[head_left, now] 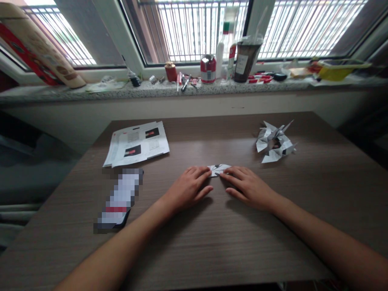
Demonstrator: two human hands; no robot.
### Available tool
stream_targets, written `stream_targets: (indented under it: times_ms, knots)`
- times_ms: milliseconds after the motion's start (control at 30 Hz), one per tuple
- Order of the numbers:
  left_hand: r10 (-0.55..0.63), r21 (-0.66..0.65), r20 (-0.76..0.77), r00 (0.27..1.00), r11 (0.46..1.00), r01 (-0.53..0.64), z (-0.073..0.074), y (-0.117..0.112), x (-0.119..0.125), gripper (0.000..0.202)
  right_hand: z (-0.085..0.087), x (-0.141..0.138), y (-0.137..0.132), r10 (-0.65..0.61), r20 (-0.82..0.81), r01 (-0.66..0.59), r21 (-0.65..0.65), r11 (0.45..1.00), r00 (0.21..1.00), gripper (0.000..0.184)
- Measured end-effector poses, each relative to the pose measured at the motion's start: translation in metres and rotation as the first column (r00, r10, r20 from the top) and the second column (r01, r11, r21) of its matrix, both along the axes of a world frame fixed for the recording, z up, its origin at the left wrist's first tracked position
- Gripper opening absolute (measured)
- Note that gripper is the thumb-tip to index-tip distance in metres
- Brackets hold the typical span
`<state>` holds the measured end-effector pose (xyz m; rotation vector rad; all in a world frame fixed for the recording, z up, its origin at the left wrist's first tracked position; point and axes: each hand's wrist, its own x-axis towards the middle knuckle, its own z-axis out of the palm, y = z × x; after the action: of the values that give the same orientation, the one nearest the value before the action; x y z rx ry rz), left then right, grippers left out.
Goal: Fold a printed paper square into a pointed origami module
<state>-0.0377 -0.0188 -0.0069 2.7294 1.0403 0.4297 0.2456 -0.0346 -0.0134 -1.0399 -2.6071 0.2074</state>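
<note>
A small piece of folded printed paper (217, 170) lies flat on the table in front of me. My left hand (192, 188) rests over its left end, fingers stretched and fingertips pressing on the paper. From the other side, my right hand (247, 186) lies with its fingertips on the right end. Both thumbs are apart from the fingers, below the paper and pointing inward. The two ends of the paper are hidden under the fingers.
Printed sheets (139, 143) lie at the back left, with a phone (119, 202), its screen blurred, nearer me. A spiky folded-paper piece (275, 141) stands at the back right. On the windowsill are a red can (208, 69), a dark drink cup (246, 60) and small tools.
</note>
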Motion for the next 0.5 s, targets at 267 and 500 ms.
stream_targets:
  times_ms: [267,500]
  knots:
    - [-0.043,-0.016,0.035,0.998,0.999,0.043,-0.002,-0.002,0.007,0.037,0.003,-0.002,0.003,-0.011,-0.084,0.013,0.027,1.000,0.996,0.035]
    - [-0.072,0.034,0.086,0.994,0.997,0.069,-0.008,-0.005,0.013,0.035,-0.004,-0.003,0.007,0.045,-0.143,-0.043,0.012,0.999,0.989,0.028]
